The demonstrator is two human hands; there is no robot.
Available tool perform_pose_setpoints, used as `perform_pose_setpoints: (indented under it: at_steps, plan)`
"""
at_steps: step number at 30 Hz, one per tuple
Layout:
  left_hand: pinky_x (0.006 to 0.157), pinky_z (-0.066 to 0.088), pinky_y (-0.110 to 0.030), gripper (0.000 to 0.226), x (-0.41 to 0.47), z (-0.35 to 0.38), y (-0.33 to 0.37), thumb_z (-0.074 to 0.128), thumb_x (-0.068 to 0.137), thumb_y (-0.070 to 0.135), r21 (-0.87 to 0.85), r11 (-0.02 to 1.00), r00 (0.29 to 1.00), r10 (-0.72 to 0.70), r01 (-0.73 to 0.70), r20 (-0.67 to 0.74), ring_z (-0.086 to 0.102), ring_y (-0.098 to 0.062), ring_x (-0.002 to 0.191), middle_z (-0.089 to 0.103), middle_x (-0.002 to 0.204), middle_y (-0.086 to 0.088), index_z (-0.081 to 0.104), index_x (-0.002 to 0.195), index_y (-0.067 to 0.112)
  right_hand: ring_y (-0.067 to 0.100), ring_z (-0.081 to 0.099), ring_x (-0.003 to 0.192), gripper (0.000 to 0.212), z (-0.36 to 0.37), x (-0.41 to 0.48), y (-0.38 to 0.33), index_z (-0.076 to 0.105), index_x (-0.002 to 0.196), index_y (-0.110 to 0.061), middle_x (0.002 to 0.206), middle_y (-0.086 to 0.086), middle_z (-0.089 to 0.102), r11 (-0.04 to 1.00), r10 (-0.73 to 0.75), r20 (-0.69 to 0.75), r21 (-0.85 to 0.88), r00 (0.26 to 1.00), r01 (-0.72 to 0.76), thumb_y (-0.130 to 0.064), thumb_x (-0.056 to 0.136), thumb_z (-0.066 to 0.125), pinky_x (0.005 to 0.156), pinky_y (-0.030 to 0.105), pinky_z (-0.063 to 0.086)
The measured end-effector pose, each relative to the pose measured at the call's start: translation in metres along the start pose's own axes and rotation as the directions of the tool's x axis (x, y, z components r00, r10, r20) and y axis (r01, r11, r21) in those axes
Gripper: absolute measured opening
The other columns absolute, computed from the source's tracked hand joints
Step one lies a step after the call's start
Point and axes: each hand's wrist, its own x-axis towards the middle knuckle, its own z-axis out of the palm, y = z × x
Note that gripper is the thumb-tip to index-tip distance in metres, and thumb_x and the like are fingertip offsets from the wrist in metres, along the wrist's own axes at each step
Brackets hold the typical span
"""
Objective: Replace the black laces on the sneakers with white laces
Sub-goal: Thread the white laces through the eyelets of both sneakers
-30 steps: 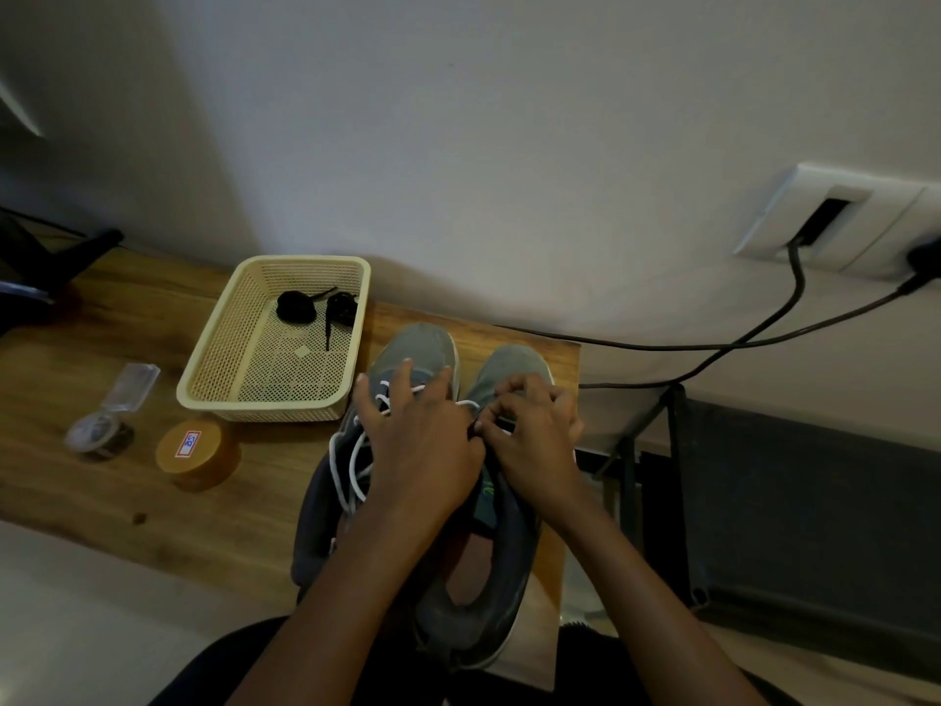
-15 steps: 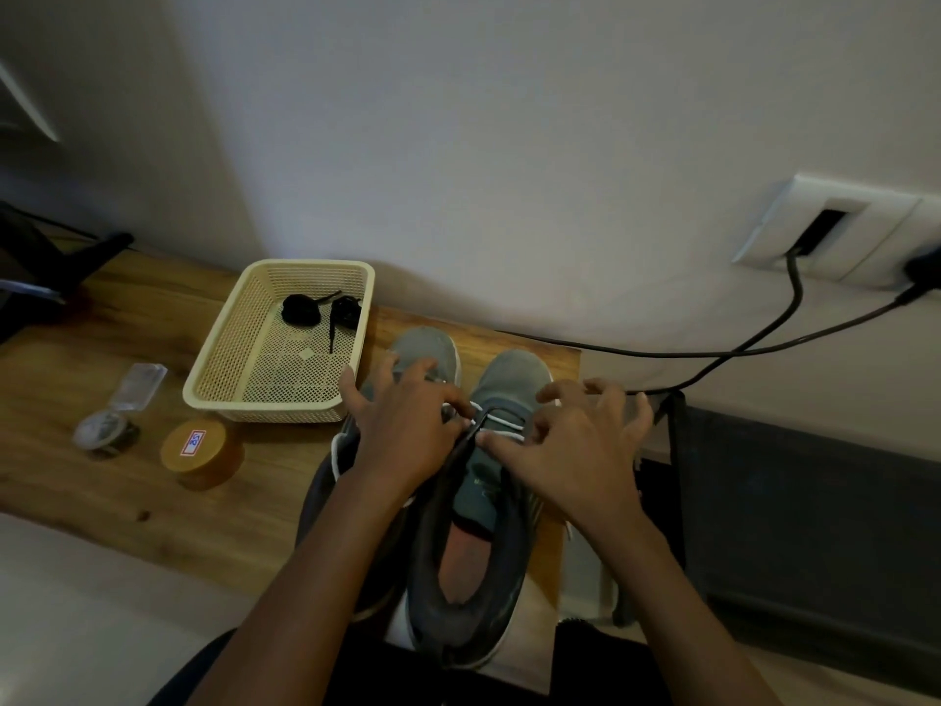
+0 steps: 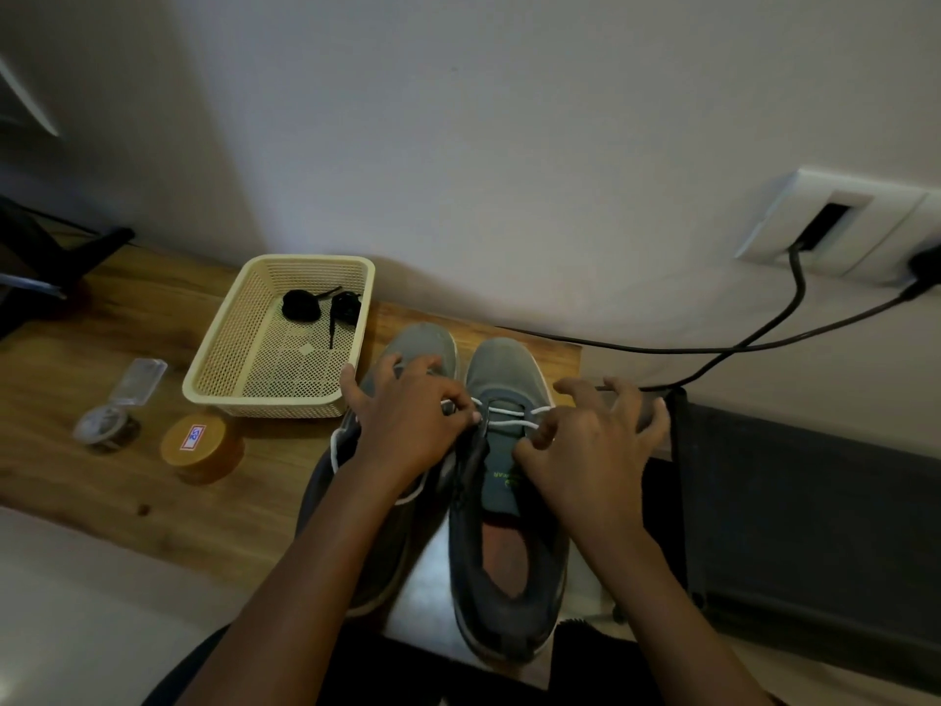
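- The wooden table (image 3: 127, 400) is set against the wall, so that everything on it is kept within reach of the seated person.
- The left sneaker (image 3: 422, 343) and the right sneaker (image 3: 504, 369) are stood side by side at the table's right end. Their toes are turned to the wall and their heels toward the person, so the eyelets can be worked from above.
- A cream basket (image 3: 203, 394) is placed just beside the left sneaker's toe, seemingly as a drop for what is taken off.
- The left hand (image 3: 407, 425) is laid across the left sneaker, with its fingertips closed on the white lace at the right sneaker's inner edge.
- The right hand (image 3: 590, 440) is held at the outer edge, where the same lace is pinched between thumb and forefinger. The other fingers are spread clear.
- An orange-lidded jar (image 3: 201, 445) is left near the basket, apart from the work.
- The white lace (image 3: 509, 417) is drawn taut in two runs across the right sneaker's lowest eyelets. The pull from both sides is judged to even its ends, and the upper eyelets are not yet threaded.
- The black laces (image 3: 300, 305) are bundled in the basket's far corner, out of the way.
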Motion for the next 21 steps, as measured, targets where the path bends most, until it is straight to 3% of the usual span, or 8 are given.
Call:
perform_pose_setpoints:
  at_steps: [5, 8, 11, 16, 19, 21]
  plan:
    - [0.111, -0.010, -0.056, 0.012, 0.000, 0.002, 0.001, 0.061, 0.086, 0.045, -0.007, 0.999, 0.998, 0.031, -0.031, -0.050, 0.007, -0.019, 0.143, 0.035, 0.147, 0.014, 0.068, 0.094, 0.039, 0.032, 0.025, 0.135, 0.023, 0.005, -0.004, -0.003, 0.075, 0.083, -0.018, 0.135, -0.002, 0.053, 0.999, 0.025, -0.018, -0.039, 1.000, -0.025, -0.038, 0.071, 0.072, 0.109, 0.057, -0.001]
    - [0.109, -0.012, -0.057, 0.013, 0.000, 0.005, 0.001, 0.054, 0.092, 0.043, 0.036, 0.999, 0.999, 0.023, -0.021, -0.035, 0.005, -0.019, 0.144, 0.031, 0.148, 0.015, 0.065, 0.091, 0.037, 0.038, 0.041, 0.124, 0.014, 0.010, -0.005, -0.004, 0.073, 0.066, -0.016, 0.115, 0.003, 0.065, 0.999, 0.034, -0.091, -0.038, 0.995, -0.038, -0.026, 0.058, 0.080, 0.105, 0.061, 0.013]
    - [0.111, -0.008, -0.058, 0.012, 0.002, 0.001, -0.003, 0.052, 0.094, 0.035, 0.002, 0.998, 0.997, -0.057, 0.057, -0.048, 0.008, -0.021, 0.142, 0.027, 0.150, 0.010, 0.059, 0.085, 0.034, 0.037, 0.044, 0.120, 0.013, 0.018, -0.007, -0.005, 0.071, 0.063, -0.016, 0.108, 0.003, 0.068, 0.999, 0.034, -0.133, -0.027, 0.990, -0.038, -0.021, 0.055, 0.081, 0.103, 0.059, 0.017]
    - [0.113, -0.001, -0.055, 0.012, 0.006, -0.013, -0.018, 0.050, 0.095, 0.030, -0.067, 0.974, 0.951, -0.225, 0.215, -0.213, 0.012, -0.025, 0.141, 0.029, 0.149, 0.005, 0.060, 0.103, 0.028, 0.038, 0.046, 0.118, 0.012, 0.021, -0.007, -0.001, 0.071, 0.060, -0.014, 0.107, 0.004, 0.068, 0.999, 0.028, -0.166, -0.012, 0.986, -0.030, -0.020, 0.054, 0.081, 0.102, 0.061, 0.021]
    - [0.112, -0.004, -0.053, 0.021, 0.002, -0.012, -0.013, 0.063, 0.087, 0.035, -0.059, 0.997, 0.974, -0.061, 0.049, -0.220, 0.007, -0.022, 0.143, 0.026, 0.152, 0.010, 0.060, 0.107, 0.037, 0.036, 0.044, 0.119, 0.013, 0.023, -0.006, -0.002, 0.070, 0.058, -0.015, 0.108, 0.003, 0.068, 1.000, 0.021, -0.172, -0.012, 0.985, -0.023, -0.021, 0.055, 0.081, 0.103, 0.059, 0.018]
    - [0.111, -0.008, -0.054, 0.013, -0.002, -0.008, -0.005, 0.066, 0.083, 0.038, 0.003, 0.998, 0.977, 0.065, -0.065, -0.202, 0.001, -0.020, 0.144, 0.023, 0.153, 0.013, 0.065, 0.096, 0.040, 0.037, 0.044, 0.119, 0.013, 0.024, -0.006, -0.002, 0.069, 0.057, -0.015, 0.107, 0.003, 0.068, 1.000, 0.020, -0.173, 0.000, 0.985, -0.020, -0.021, 0.054, 0.081, 0.102, 0.060, 0.018]
